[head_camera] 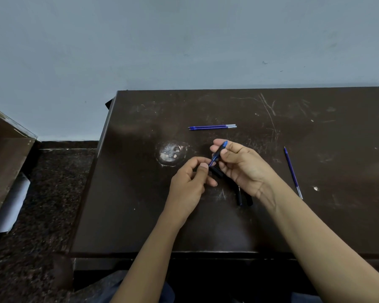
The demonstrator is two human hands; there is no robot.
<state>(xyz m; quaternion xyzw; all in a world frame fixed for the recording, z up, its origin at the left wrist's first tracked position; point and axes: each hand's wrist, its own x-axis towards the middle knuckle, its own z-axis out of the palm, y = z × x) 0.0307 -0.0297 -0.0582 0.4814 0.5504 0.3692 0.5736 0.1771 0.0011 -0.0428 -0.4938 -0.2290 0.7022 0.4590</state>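
Observation:
My right hand point(241, 167) grips a blue pen barrel point(218, 153) between thumb and fingers, tilted with its lower tip toward my left hand. My left hand point(190, 182) has its fingers curled with the thumb right at that lower tip; whether it pinches the tip I cannot tell. Black pen parts point(242, 196) lie on the dark table point(140, 215) under my right wrist, partly hidden. Two blue refills point(212, 127) lie side by side farther back. A single blue refill point(293, 172) lies to the right of my right hand.
A round whitish worn patch point(171, 153) marks the table left of my hands. The table's left edge drops to a dark speckled floor point(42, 193). A brown box-like piece of furniture point(7, 154) stands at the far left. A grey-blue wall point(184, 40) rises behind.

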